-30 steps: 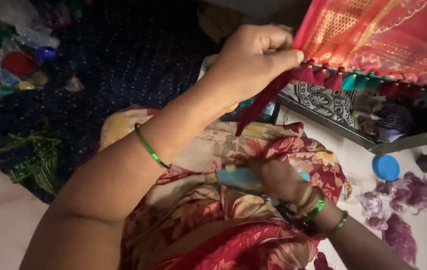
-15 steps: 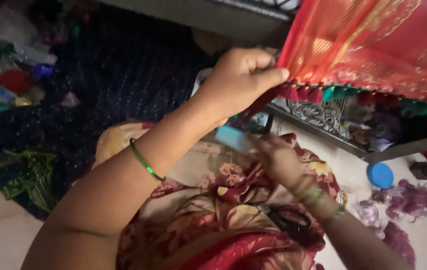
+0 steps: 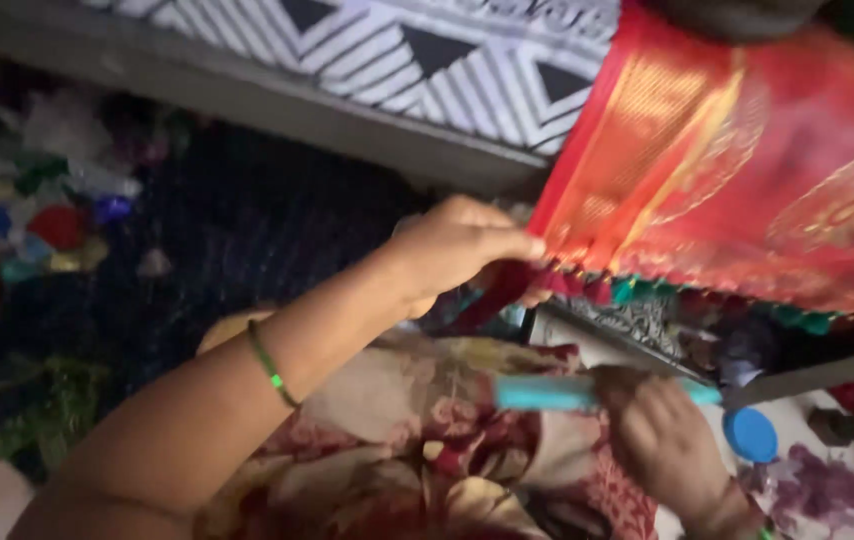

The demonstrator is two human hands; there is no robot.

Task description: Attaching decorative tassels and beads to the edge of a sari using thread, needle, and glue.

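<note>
My left hand (image 3: 457,245) pinches the lower corner of a red cloth with gold patterns (image 3: 747,170), which hangs from the upper right. Red and green tassels (image 3: 627,290) run along the cloth's lower edge beside my fingers. A thin green bangle (image 3: 269,365) circles my left forearm. Lower right, my right hand (image 3: 662,440) grips a light blue stick-like tool (image 3: 557,392) held level, below the cloth's edge. My lap is covered by flowered red and cream fabric (image 3: 397,440).
A black-and-white zigzag patterned surface (image 3: 397,50) lies at the top. Dark blue cloth (image 3: 227,230) and a heap of coloured scraps (image 3: 27,220) lie at left. An ornate tray edge (image 3: 637,325), a round blue lid (image 3: 750,435) and purple thread bits (image 3: 827,490) sit at right.
The view has tilted upward and closer. My right hand with the blue tool has risen from my lap toward the cloth's edge. My left hand keeps its pinch on the cloth corner.
</note>
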